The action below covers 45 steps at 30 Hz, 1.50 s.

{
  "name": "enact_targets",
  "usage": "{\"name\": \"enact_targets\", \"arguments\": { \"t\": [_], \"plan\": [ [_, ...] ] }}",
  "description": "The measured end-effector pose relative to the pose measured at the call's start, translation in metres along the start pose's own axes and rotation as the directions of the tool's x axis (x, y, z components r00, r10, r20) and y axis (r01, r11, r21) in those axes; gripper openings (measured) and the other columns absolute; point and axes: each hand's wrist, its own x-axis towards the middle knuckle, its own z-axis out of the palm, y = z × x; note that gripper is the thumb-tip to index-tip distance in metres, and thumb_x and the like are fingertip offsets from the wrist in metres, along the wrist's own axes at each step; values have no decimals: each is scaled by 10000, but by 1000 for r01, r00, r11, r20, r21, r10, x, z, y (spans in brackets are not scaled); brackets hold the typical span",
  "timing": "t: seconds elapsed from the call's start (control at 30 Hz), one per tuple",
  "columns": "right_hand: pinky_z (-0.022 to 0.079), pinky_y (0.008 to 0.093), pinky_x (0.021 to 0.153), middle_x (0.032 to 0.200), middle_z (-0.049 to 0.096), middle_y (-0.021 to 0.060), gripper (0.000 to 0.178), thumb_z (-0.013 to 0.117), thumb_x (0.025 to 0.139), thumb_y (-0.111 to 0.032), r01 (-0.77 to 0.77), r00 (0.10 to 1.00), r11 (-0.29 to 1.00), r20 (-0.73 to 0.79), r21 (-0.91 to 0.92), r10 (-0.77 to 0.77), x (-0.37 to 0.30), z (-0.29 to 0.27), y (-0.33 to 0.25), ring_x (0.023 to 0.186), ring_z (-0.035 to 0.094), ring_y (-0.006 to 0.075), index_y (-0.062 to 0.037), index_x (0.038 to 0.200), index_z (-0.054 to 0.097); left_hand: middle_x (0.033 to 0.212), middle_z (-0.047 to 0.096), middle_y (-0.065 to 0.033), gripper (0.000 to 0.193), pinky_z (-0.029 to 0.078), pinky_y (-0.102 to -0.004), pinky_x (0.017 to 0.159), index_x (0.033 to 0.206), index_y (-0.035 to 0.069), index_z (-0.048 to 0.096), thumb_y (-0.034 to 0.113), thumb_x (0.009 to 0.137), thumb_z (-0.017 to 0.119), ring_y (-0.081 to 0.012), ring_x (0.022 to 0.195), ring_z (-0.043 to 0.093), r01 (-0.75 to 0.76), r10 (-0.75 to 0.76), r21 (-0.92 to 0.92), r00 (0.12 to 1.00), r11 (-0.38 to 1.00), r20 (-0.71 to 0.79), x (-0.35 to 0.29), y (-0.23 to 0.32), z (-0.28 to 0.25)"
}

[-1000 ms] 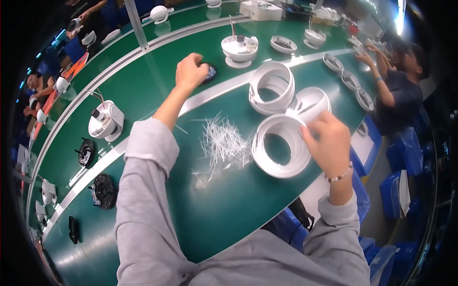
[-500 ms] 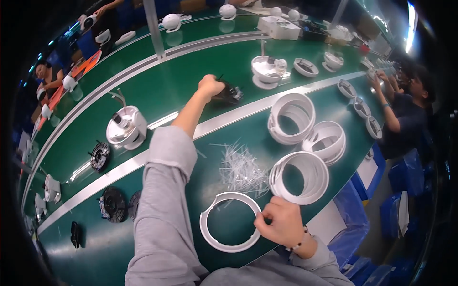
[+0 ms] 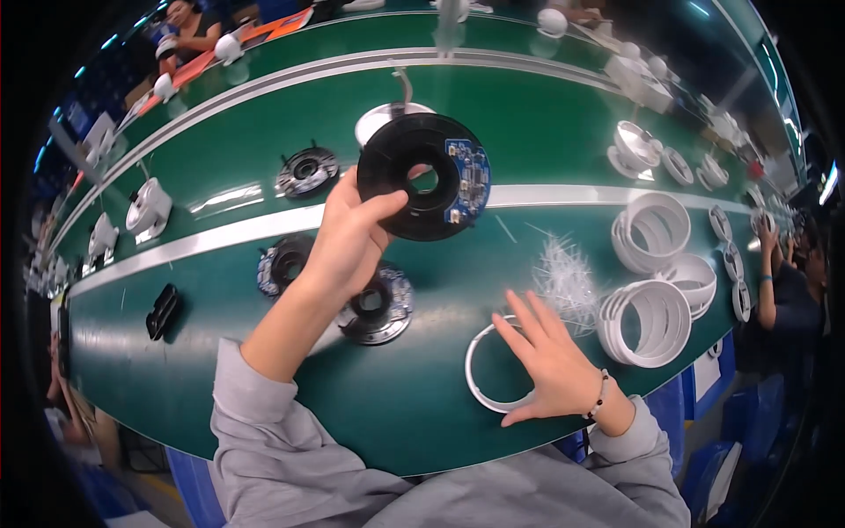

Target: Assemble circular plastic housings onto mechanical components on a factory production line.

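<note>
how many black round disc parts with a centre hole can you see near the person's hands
4: one black disc held up in the left hand; one on the green belt under that wrist; one left of it; one farther back. The arm may hide more.

- A factory assembly line: a long green desk (image 3: 264, 422) with pale rails running its length.
- Identical parts repeat along it: stacked white rings (image 3: 647, 321), black round modules (image 3: 304, 172), white housings (image 3: 145, 207).
- Other workers (image 3: 792, 290) sit along the line, at both sides.
</note>
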Motion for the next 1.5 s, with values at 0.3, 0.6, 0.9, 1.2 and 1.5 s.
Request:
{"name": "enact_targets", "arguments": {
  "t": [0.3, 0.6, 0.9, 1.2, 1.5],
  "plan": [
    [267, 451, 947, 1299, 251, 242, 1095, 773, 471, -398, -37, 998, 998, 60, 41, 35, 7, 10, -7, 1192, 255, 412, 58, 1279, 191, 1076, 518, -123, 390, 400, -351, 875, 1122, -31, 424, -33, 740, 502, -203, 984, 515, 135, -149, -312, 989, 940, -22, -15, 2, -20],
    [265, 400, 961, 1333, 185, 267, 1084, 769, 451, -295, 318, 628, 925, -778, 209, -40, 80, -37, -12, 1183, 299, 370, 56, 1293, 183, 1142, 468, -97, 515, 412, -316, 875, 1184, 22, 371, -124, 697, 450, -191, 1041, 481, 60, -67, -229, 997, 972, -25, -28, -17, -11],
    [217, 428, 990, 1305, 215, 275, 1087, 742, 477, -279, 471, 767, 871, -553, 141, -325, 120, -44, -25, 1194, 232, 431, 85, 1293, 123, 1212, 416, -164, 554, 308, -443, 954, 1233, 22, 349, 325, 771, 367, -285, 1095, 429, 328, -155, -534, 927, 779, 342, -46, -18, -37],
    [149, 549, 966, 1323, 149, 304, 1082, 749, 490, -336, 278, 852, 960, -468, 25, -235, 127, -37, -48, 1210, 159, 480, -27, 1329, 140, 1159, 446, -128, 531, 380, -434, 904, 1234, 61, 355, 420, 844, 363, -261, 1060, 452, 315, -145, -560, 934, 766, 328, -42, -15, -55],
    [208, 439, 987, 1326, 193, 273, 1139, 768, 484, -459, 294, 749, 950, -643, 105, -160, 146, -14, -63, 1219, 217, 413, 61, 1297, 163, 1156, 453, -160, 528, 379, -559, 859, 1220, 49, 360, 355, 792, 399, -323, 1056, 461, 351, -122, -638, 919, 685, 374, -53, -7, -74]
  ]
}}
